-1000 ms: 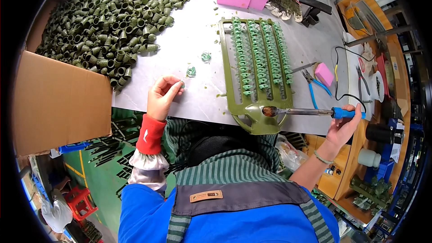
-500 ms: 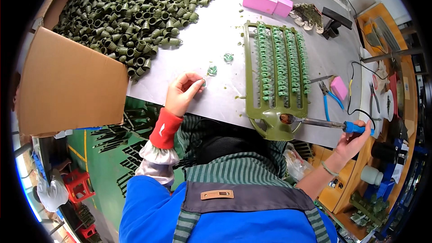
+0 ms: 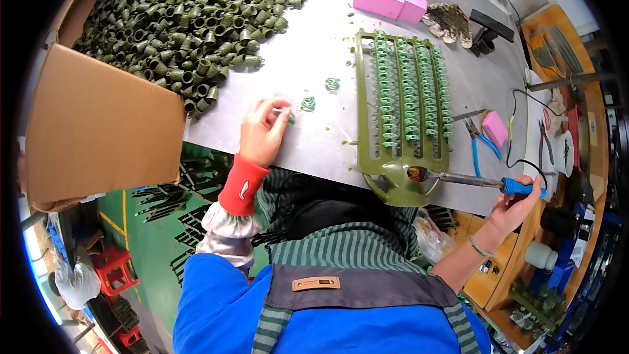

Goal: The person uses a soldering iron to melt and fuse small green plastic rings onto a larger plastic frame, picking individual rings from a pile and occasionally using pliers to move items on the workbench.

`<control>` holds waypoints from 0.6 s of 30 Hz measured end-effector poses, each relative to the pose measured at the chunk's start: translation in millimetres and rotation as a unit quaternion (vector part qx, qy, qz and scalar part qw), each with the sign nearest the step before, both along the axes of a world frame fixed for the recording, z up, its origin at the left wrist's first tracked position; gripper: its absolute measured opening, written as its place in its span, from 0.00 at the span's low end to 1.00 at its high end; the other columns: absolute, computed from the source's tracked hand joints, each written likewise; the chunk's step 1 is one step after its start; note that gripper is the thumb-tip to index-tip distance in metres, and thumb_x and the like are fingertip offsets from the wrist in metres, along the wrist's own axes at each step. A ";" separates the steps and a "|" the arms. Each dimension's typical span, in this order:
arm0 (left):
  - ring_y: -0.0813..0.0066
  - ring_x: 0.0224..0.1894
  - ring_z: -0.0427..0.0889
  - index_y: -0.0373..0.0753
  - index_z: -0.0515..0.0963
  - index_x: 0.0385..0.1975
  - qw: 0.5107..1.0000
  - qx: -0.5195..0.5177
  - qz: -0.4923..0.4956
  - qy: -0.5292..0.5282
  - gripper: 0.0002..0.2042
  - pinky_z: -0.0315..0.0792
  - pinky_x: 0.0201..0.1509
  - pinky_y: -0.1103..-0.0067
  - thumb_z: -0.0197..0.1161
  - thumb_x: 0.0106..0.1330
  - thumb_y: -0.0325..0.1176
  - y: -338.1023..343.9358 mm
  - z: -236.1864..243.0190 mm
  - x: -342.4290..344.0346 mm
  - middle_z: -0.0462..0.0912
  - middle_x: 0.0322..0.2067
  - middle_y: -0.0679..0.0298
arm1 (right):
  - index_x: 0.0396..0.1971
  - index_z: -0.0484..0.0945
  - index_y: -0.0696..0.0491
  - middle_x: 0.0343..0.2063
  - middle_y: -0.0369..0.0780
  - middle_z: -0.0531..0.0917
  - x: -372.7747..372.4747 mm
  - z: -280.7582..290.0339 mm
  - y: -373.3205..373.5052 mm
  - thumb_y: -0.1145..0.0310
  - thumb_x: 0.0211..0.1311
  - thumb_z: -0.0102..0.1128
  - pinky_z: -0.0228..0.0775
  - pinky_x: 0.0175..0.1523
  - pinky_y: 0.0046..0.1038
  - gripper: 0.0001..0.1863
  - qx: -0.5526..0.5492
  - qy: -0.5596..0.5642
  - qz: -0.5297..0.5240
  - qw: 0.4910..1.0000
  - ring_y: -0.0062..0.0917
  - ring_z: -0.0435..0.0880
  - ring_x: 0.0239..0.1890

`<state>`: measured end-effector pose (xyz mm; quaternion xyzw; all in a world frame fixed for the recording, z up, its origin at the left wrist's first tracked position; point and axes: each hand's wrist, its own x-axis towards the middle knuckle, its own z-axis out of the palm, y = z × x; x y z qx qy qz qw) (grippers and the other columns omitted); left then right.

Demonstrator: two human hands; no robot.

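Observation:
My right hand (image 3: 512, 211) is closed round the blue handle of a soldering iron (image 3: 465, 180). The iron's brownish, thick tip rests on or just over the lower end of an olive plastic frame (image 3: 362, 108); I cannot tell if they touch. Along the frame's slots run rows of green plastic coils (image 3: 411, 101). To the left, thumb and fingers of my left hand (image 3: 262, 130) pinch together at a small green ring-like piece (image 3: 292, 118), partly hidden by the fingertips. Two small green coiled pieces (image 3: 308, 103) lie just beyond that hand.
A large heap of olive tubular caps (image 3: 190, 19) spills from a cardboard box (image 3: 105, 118) at left. Pink blocks (image 3: 379, 1), a stained glove (image 3: 451, 25) and a black stand (image 3: 488, 29) sit at the back. Blue-handled pliers (image 3: 481, 144) lie right of the frame, near a black cable (image 3: 514, 118).
My left hand has shifted slightly up and turned, its fingers still together at the small green piece. The right hand and iron have hardly moved.

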<state>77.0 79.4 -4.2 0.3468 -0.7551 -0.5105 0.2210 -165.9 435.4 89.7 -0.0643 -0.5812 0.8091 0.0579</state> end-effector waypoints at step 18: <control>0.67 0.26 0.73 0.39 0.74 0.23 0.942 -0.333 -0.014 -0.043 0.07 0.67 0.33 0.73 0.65 0.55 0.31 3.6 -1.4 -43.5 0.73 0.21 0.64 | 0.20 0.71 0.51 0.19 0.33 0.74 -25.7 5.3 1.9 0.56 0.59 0.59 0.52 0.19 0.16 0.15 -0.052 -0.012 -0.062 0.997 0.14 0.62 0.13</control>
